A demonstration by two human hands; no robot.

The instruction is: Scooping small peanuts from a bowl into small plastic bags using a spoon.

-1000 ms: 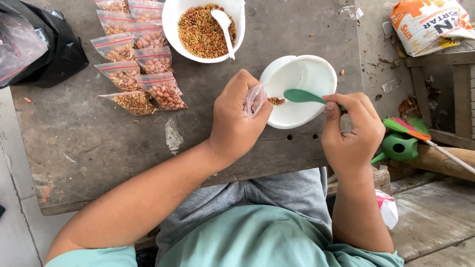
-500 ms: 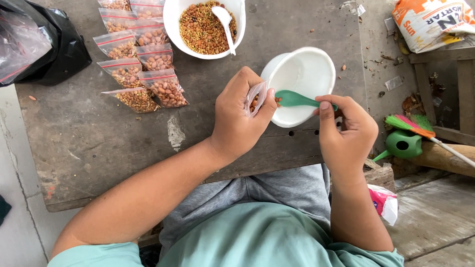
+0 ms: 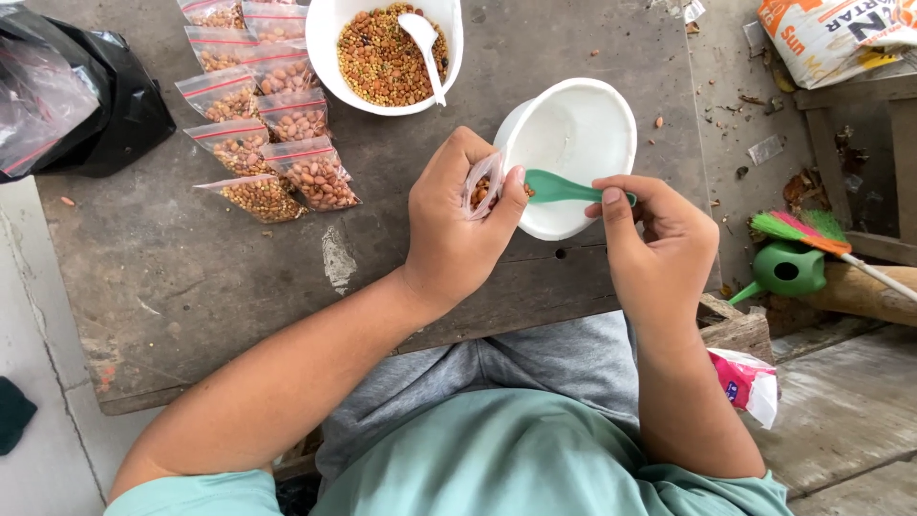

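Green spoon (image 3: 564,186) pinched by right hand (image 3: 659,253), left fingers (image 3: 511,191) gripping small bag (image 3: 480,186)

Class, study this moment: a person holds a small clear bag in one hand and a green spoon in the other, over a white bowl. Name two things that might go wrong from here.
1. The green spoon meets the small clear bag at a narrow mouth pinched by the left hand; beans may miss and scatter on the table.
2. The white bowl sits tilted near the table edge; a nudge from the right hand might tip it off.
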